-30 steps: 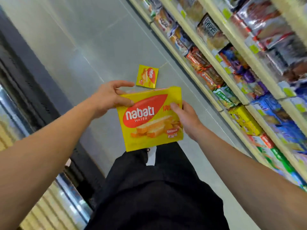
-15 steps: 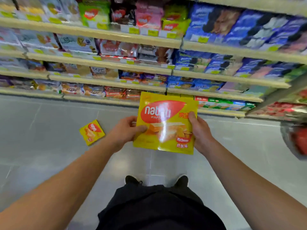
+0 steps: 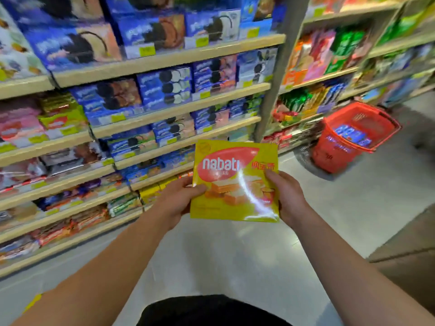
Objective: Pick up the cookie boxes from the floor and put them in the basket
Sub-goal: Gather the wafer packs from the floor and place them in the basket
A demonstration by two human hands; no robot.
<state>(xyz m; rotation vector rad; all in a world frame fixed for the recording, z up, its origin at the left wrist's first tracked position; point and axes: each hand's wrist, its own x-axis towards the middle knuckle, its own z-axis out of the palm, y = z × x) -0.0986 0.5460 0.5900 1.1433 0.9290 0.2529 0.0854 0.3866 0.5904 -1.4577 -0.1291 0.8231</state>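
The step in hand looks like the carry: a yellow wafer box (image 3: 235,182) is held upright in front of the body, the left hand (image 3: 181,198) gripping its left edge with the thumb across the front, the right hand (image 3: 286,196) gripping its right edge the same way. The red basket (image 3: 334,158) stands on the floor (image 3: 353,208) ahead to the right, well apart from the box, beside the shelves (image 3: 164,60), so the next move calls for closing that gap and lowering the box through the open top. Something blue already lies inside (too blurred to name).
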